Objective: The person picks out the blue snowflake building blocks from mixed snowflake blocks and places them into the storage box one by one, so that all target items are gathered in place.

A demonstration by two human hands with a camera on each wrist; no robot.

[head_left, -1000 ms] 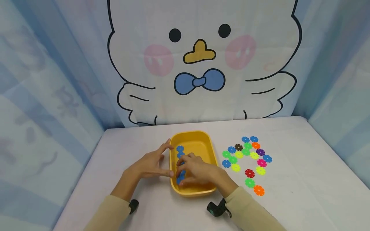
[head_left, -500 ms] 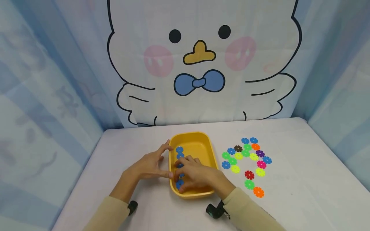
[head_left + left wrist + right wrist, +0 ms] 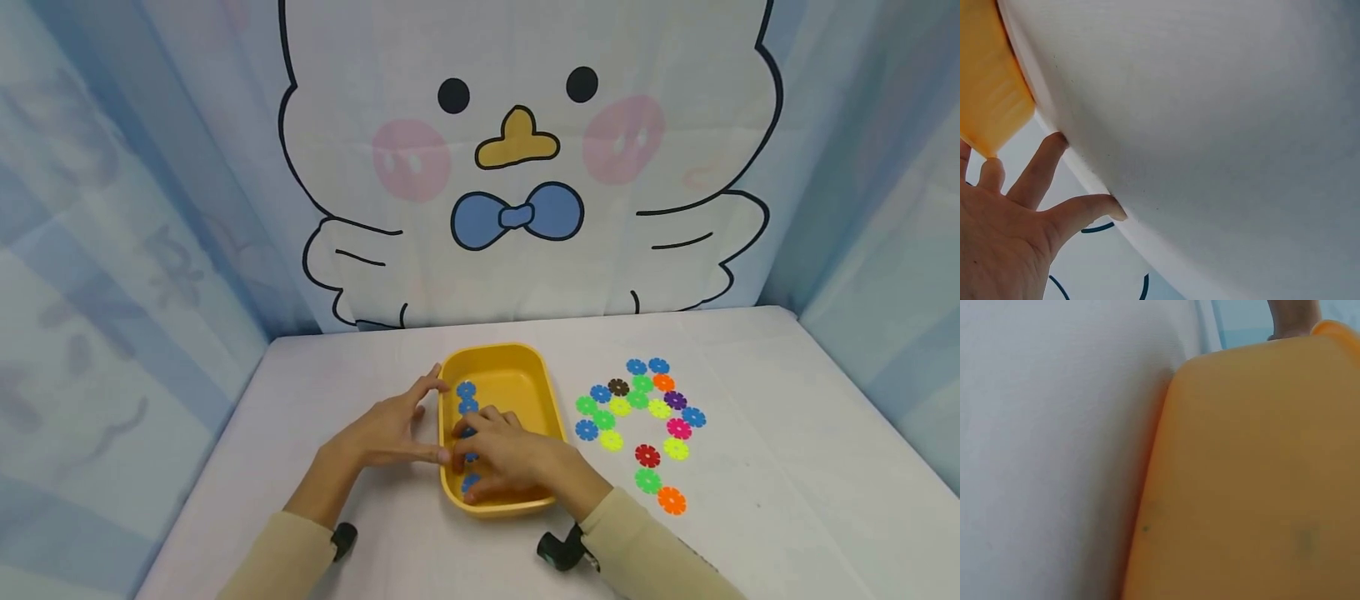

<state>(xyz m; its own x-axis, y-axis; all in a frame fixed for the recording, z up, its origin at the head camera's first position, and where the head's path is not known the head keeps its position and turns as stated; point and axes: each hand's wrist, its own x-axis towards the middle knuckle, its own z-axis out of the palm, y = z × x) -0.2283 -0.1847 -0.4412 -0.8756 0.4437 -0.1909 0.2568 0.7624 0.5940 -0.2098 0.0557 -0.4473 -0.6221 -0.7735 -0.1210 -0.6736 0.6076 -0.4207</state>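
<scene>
The right hand [image 3: 510, 454] and lowest blue disc [image 3: 470, 482] edged nearer.

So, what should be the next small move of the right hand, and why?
Probably lift the right hand a little: it partly hides the lower blue, notched round discs in the yellow plastic tray, so their line is hard to judge. The left hand is at the tray's rim.

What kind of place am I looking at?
Probably a small curtained booth for tabletop play or filming: blue curtains at both sides, a cartoon backdrop behind, and a white table with a tray and colourful discs.
</scene>
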